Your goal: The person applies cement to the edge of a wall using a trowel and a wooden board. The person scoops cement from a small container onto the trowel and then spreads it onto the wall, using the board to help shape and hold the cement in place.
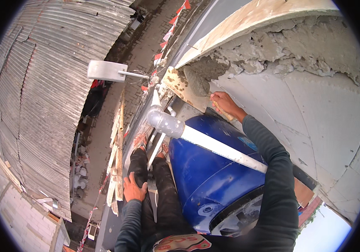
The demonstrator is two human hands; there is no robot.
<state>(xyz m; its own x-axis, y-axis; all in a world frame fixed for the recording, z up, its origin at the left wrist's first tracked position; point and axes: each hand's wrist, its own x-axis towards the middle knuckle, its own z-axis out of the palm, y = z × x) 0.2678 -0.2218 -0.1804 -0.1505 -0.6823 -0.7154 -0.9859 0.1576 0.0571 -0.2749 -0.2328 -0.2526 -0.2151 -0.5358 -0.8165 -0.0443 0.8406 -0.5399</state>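
In my right hand (226,105), fingers wrapped round its wooden handle, is a trowel (197,82) whose grey, mortar-coated blade lies against wet mortar (210,68) at the wall's lower corner. A mortar-spotted board (180,86) is just left of the blade. Rough grey mortar (297,44) runs along the wall's top, under a pale curved board (251,27). My left hand (134,188) rests on my thigh with its fingers apart, holding nothing.
A blue tank (213,168) stands beside my legs, and a white pipe (226,150) with a grey elbow crosses it. To the left are a lamp (106,71), wooden strips (115,168) and a corrugated roof (54,75). A paved lane (146,40) lies far below my ledge.
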